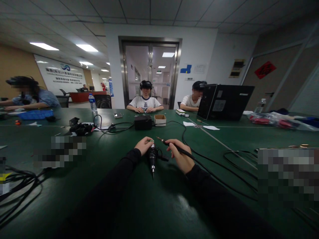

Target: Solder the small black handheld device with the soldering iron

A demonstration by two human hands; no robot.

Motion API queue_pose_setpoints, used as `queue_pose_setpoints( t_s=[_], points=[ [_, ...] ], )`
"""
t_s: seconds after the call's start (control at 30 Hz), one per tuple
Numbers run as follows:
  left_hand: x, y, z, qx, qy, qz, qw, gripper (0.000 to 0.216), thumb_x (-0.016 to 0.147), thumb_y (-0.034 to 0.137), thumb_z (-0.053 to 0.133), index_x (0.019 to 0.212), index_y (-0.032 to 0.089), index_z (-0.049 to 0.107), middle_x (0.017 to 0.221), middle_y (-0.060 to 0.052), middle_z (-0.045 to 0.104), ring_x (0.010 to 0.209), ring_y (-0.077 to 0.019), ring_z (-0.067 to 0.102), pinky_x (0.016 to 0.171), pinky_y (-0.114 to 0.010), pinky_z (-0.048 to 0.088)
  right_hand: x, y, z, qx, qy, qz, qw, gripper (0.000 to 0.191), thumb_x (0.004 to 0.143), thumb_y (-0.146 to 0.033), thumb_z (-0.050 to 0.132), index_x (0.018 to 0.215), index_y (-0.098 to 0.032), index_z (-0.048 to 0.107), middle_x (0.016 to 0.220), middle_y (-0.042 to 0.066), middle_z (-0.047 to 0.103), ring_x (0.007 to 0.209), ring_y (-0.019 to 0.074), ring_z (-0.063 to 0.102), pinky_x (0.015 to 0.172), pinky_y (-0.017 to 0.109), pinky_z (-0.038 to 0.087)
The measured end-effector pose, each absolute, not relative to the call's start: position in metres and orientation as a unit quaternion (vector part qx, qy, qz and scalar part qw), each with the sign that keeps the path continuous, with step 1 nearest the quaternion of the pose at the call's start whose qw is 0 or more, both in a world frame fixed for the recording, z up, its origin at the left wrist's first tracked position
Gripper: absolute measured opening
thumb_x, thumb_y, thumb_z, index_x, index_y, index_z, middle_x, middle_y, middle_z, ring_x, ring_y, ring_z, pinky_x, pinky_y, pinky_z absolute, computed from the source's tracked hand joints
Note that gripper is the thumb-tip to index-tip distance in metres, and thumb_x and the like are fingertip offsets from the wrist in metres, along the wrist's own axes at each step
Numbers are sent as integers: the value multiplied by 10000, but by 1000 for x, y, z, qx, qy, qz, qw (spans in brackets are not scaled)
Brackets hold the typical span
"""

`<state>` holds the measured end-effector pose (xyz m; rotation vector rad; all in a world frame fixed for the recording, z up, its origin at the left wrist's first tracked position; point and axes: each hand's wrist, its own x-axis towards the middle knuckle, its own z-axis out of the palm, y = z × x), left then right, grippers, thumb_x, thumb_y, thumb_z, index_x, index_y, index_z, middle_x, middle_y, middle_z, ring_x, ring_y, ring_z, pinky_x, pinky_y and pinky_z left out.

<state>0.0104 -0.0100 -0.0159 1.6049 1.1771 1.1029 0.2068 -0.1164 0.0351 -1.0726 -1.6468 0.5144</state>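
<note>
Head view. Both forearms, in black sleeves, reach forward and meet over the middle of the green surface (pixel 99 199).

The left hand (pixel 144 145) lies knuckles up. Its fingers are pinched together on the far end of a black cylinder (pixel 152 158).

The right hand (pixel 180 156) is clamped pen-fashion round a soldering iron (pixel 171 147). The iron's tip slants up and to the left and ends just beside the left fingertips.

The black cylinder sits between the two hands, low over the surface, with a thin metal tip pointing toward the camera. Whether it rests on the surface cannot be told. The soldering iron is slim and dark, and its cable (pixel 224 179) trails off to the right across the surface.

Writing: a white wall panel (pixel 63 74) at far left carries a logo and lines of characters, too small to read. A red diamond sign (pixel 265 69) hangs on the right wall, its mark illegible. The laptop (pixel 224 101) across the surface bears stickers on its lid, also unreadable.
</note>
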Motion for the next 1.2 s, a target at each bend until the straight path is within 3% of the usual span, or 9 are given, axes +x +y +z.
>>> queue_pose_setpoints(
  t_s=[0.3,0.63,0.87,1.2],
  points=[
    [4,-10,-20,658,503,439,347,268,755,341,588,966,179,614,763,-14,678,715,-163,617,695,-268,450,207,-117,35,-449,-693,214,522,297,885,-370,476,974,-180,687,710,19,650,533,115,557,488,213,450],
    [6,-11,-20,638,491,457,378,282,728,325,630,962,172,596,765,-20,670,735,-162,623,752,-279,464,206,-118,35,-447,-696,218,518,299,886,-372,476,979,-180,685,704,12,648,517,111,549,494,217,442],
    [10,-23,-1,612,518,467,373,201,731,166,526,916,169,605,651,20,577,634,-131,550,631,-231,438,204,-120,34,-439,-699,213,523,289,890,-354,474,985,-181,685,716,15,650,525,109,549,505,219,444],
    [10,-24,0,590,501,487,405,238,737,134,527,965,168,586,733,-10,671,704,-149,622,674,-252,485,201,-123,35,-427,-722,204,505,273,881,-334,474,966,-185,687,742,26,670,590,137,599,561,243,482]
  ],
)
